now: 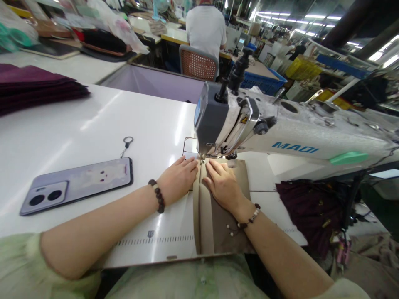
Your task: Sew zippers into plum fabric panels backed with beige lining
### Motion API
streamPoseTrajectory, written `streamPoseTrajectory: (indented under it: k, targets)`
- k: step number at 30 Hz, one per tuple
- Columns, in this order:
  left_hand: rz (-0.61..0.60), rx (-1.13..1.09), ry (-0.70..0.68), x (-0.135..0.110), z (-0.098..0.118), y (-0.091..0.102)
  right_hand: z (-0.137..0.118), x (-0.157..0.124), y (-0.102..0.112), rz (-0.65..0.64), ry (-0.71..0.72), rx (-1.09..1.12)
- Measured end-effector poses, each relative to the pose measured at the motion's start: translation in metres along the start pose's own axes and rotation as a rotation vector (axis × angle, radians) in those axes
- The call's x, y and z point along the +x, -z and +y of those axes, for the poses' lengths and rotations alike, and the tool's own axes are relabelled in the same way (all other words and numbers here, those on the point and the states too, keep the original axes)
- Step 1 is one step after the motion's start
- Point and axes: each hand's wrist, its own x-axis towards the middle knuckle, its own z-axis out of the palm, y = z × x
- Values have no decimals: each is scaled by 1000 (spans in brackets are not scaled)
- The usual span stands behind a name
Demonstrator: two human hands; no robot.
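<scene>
A brown fabric piece [230, 224] with a folded strip along its left side lies under the needle area of a white sewing machine [299, 141]. My left hand [179, 178] rests flat at the left edge of the fabric, fingertips close to the presser foot [203, 159]. On the right, my right hand [225, 185] presses the cloth down, its fingers stretched out just beside the foot. Neither hand grips anything. The needle tip is too small to make out.
A phone [84, 178] with a ring strap lies left of my left arm. Dark maroon fabric is stacked [37, 87] at the far left, and more maroon cloth [311, 216] lies right. Ahead, a person [206, 29] sits on a chair [199, 64].
</scene>
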Motion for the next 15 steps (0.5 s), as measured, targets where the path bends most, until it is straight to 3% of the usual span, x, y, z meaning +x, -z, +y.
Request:
streamPoseTrajectory:
  k: [4, 7, 12, 15]
  targets:
    - [107, -169, -158, -42, 34, 13, 5, -6, 1, 55, 76, 121]
    - [124, -288, -265, -73, 57, 13, 7, -6, 3, 62, 192, 197]
    - [86, -414, -321, -92, 70, 9, 9, -6, 7, -102, 298, 238]
    - [31, -544, -341, -93, 69, 18, 1, -23, 14, -208, 312, 236]
